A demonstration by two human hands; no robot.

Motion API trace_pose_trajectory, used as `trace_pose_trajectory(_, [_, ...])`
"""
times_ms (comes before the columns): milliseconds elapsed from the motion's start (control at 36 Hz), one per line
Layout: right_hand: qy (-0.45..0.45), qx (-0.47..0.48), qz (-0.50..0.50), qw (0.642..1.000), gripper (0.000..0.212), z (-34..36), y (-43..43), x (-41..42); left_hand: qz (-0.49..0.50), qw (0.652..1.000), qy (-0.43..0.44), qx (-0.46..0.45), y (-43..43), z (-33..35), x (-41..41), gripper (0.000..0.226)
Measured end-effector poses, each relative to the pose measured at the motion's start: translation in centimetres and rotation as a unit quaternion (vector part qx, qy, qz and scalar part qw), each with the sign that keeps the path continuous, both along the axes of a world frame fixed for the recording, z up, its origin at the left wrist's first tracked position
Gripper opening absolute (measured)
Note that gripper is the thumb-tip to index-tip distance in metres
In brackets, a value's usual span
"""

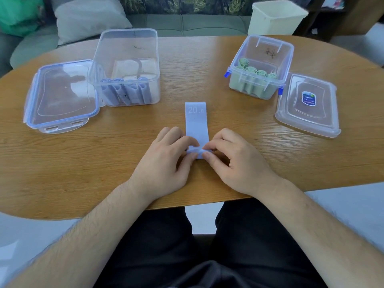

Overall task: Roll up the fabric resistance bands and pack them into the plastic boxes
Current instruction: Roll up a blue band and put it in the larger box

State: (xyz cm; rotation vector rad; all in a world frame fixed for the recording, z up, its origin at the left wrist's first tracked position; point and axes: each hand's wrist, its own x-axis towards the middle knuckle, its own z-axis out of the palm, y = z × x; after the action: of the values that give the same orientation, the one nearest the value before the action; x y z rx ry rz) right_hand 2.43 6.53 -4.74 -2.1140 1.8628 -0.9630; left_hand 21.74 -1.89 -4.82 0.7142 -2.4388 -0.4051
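Observation:
A light blue fabric band (196, 121) marked "20 LB" lies flat on the wooden table (187, 65), running away from me. Its near end is curled into a small roll. My left hand (166, 163) and my right hand (234, 161) both pinch that rolled end between fingertips and thumbs. At the back left, a clear plastic box (126, 38) holds several rolled blue bands (124, 90) standing upright. A smaller clear box (286, 50) with blue clips, at the back right, holds several rolled green bands (255, 74).
One clear lid (60, 94) lies left of the blue-band box; another lid (307, 104) with a blue sticker lies right of the green-band box. A cream bin (276, 17) and a sofa with a grey cushion (87, 17) stand beyond the table. The table's front edge is near my wrists.

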Motion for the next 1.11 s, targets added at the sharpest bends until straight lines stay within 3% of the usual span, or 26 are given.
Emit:
trace_pose_trajectory(250, [0.016, 0.021, -0.014, 1.0, 0.024, 0.13, 0.17, 0.05, 0.014, 1.0, -0.01, -0.002, -0.24, -0.37, 0.0, 0.02])
trace_pose_trajectory(556, [0.034, 0.003, 0.011, 0.999, 0.009, 0.34, 0.23, -0.12, -0.006, 1.0, 0.002, -0.02, -0.02, -0.17, 0.07, 0.016])
trace_pose_trajectory(889, [0.022, 0.017, 0.007, 1.0, 0.026, 0.31, 0.25, -0.24, 0.001, 1.0, -0.004, -0.029, -0.11, -0.29, 0.0, 0.02])
trace_pose_trajectory(1111, [0.008, -0.001, 0.018, 1.0, 0.014, 0.05, 0.13, -0.3, -0.002, 0.999, -0.007, -0.031, 0.02, -0.34, 0.03, 0.023])
